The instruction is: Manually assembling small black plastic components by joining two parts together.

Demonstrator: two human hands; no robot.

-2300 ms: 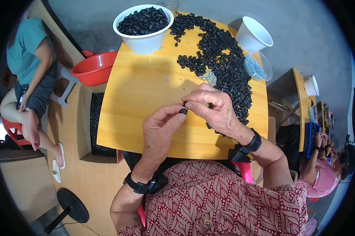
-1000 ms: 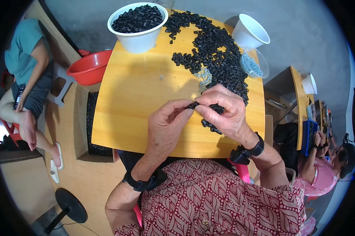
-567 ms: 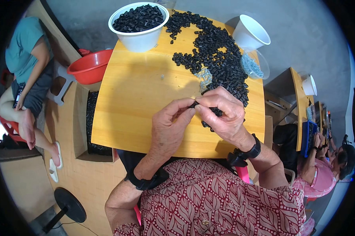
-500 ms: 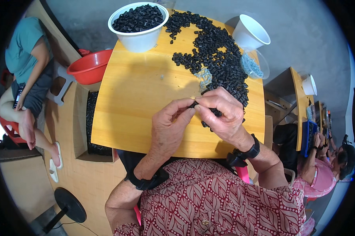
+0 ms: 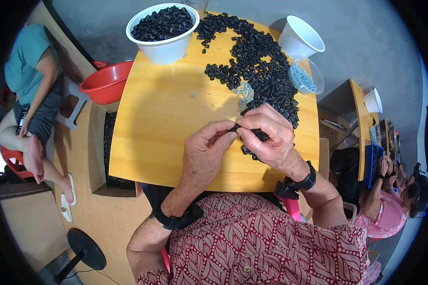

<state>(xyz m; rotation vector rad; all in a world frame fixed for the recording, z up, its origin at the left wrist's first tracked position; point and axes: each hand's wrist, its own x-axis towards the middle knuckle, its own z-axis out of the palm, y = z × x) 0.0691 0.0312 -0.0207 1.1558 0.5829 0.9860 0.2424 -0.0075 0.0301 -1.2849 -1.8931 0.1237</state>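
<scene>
Over the near middle of the wooden table point(image 5: 147, 123), my left hand point(image 5: 205, 151) and my right hand point(image 5: 271, 142) meet fingertip to fingertip. Both pinch one small black plastic piece point(image 5: 234, 127), mostly covered by the fingers. More black pieces show under and between my right fingers; whether any are in that palm I cannot tell. Beyond my right hand spreads a heap of loose black pieces point(image 5: 266, 66), short and hollow-looking. A small pile of shiny silver parts point(image 5: 244, 94), perhaps screws, lies against the heap's left side.
A white bowl point(image 5: 166, 53) full of black pieces stands at the far left. Far right are a tilted white tub point(image 5: 294, 40) and a clear tub point(image 5: 320, 80) of silver parts. A red basin point(image 5: 102, 88) and an open carton point(image 5: 97, 156) sit left. People sit on both sides.
Both hands keep their pinch on the black piece in nearly the same place, with only tiny finger shifts. The whole view has shifted slightly.
</scene>
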